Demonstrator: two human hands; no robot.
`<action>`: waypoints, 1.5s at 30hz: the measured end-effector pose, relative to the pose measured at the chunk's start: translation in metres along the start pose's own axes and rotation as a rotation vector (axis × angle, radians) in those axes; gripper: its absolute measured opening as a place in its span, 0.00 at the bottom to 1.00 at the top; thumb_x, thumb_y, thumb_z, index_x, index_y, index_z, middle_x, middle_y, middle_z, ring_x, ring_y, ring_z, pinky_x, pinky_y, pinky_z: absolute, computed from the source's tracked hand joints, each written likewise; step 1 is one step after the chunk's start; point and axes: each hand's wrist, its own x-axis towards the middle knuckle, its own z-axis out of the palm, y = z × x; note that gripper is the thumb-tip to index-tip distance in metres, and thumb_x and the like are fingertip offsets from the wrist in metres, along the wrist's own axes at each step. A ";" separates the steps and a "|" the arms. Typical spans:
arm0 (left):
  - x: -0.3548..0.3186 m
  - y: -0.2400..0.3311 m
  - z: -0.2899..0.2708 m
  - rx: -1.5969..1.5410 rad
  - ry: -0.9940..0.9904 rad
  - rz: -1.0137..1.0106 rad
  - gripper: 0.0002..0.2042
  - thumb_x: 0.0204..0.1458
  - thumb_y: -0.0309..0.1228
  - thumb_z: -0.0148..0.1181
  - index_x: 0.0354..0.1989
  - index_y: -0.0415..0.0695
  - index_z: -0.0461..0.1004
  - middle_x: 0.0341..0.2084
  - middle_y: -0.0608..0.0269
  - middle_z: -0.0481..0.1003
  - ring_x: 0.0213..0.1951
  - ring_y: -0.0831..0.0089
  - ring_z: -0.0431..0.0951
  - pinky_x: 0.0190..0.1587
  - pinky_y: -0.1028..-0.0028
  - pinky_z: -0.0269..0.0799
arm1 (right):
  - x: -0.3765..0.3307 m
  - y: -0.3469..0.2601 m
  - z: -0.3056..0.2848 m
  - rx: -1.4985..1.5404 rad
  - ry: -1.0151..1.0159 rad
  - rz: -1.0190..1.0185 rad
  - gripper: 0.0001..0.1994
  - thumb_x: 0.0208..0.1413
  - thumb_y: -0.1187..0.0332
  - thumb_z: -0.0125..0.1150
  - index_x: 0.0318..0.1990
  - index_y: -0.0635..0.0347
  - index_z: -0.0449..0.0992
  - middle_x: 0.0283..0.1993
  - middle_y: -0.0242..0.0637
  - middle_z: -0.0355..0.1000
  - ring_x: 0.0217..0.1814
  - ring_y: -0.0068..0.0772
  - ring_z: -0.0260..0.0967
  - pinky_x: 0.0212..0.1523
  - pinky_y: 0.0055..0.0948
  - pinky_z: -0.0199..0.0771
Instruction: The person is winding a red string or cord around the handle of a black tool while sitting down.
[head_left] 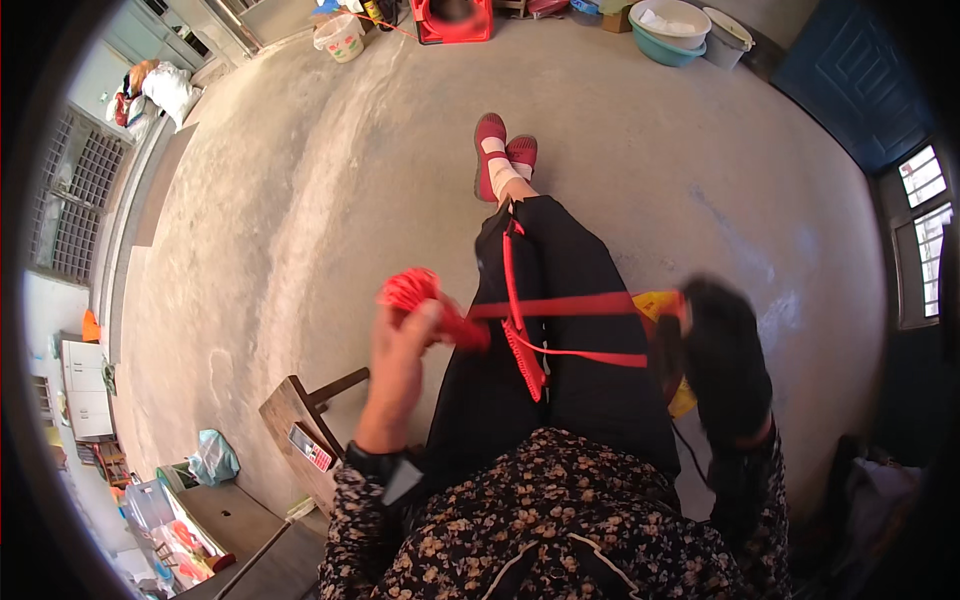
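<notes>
My left hand (400, 350) is closed around a bright red bundle (410, 288) with a looped, ridged top, above my left thigh. From it a flat red strap (570, 306) runs across my lap to my right hand (722, 345). That hand wears a black glove, is smeared by motion and appears closed on the strap's far end. A red ridged strip (524, 362) lies between my thighs, with a red cord leading toward my knees. Something yellow (655, 303), partly hidden by the right hand, shows beside my right thigh.
A wooden stool (300, 425) with a phone-like object (312, 446) on it stands at my left. Along the far wall are a white bucket (340, 38), a red square-framed object (450, 30) and basins (668, 45). My red shoes (490, 140) rest on the concrete floor.
</notes>
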 end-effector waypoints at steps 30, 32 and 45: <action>-0.044 -0.015 -0.031 -0.833 -0.327 -0.481 0.19 0.55 0.44 0.54 0.47 0.42 0.68 0.32 0.56 0.73 0.25 0.70 0.71 0.21 0.77 0.67 | -0.010 0.005 0.069 0.957 -0.090 0.184 0.18 0.55 0.70 0.59 0.54 0.59 0.70 0.47 0.30 0.72 0.47 0.21 0.70 0.43 0.27 0.71; -0.058 -0.010 -0.037 -0.658 -0.105 -0.605 0.19 0.54 0.41 0.55 0.49 0.41 0.68 0.27 0.57 0.73 0.19 0.71 0.68 0.18 0.78 0.63 | 0.000 0.027 0.097 0.798 -0.170 0.226 0.17 0.55 0.69 0.60 0.52 0.59 0.71 0.45 0.32 0.73 0.45 0.23 0.71 0.42 0.26 0.71; -0.118 -0.007 -0.079 -0.101 -0.309 -0.492 0.12 0.55 0.34 0.59 0.29 0.34 0.74 0.11 0.71 0.62 0.13 0.83 0.55 0.17 0.80 0.49 | 0.023 0.005 0.151 0.040 -0.319 0.067 0.15 0.54 0.59 0.60 0.44 0.58 0.71 0.33 0.50 0.74 0.36 0.51 0.73 0.38 0.42 0.73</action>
